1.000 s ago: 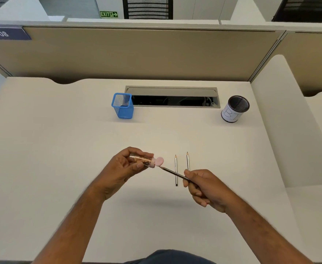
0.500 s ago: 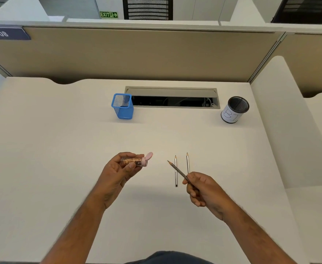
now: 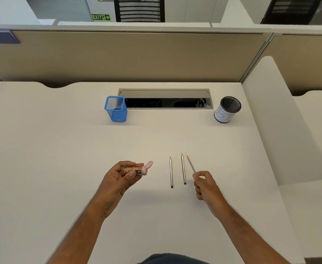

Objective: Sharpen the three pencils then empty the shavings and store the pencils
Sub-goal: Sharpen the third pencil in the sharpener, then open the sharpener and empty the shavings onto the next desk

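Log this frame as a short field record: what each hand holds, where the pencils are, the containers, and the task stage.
left hand: holds the sharpener, pink lid flipped open, shavings visible inside
right hand: holds third pencil, tip pointing away, beside the other two
pencils on desk: left pencil and middle pencil, lying parallel, tips away
blue mesh cup: far left of centre, upright, no pencils in it
black mesh cup: far right, upright, white label
stage: sharpener not yet emptied, pencils not stored
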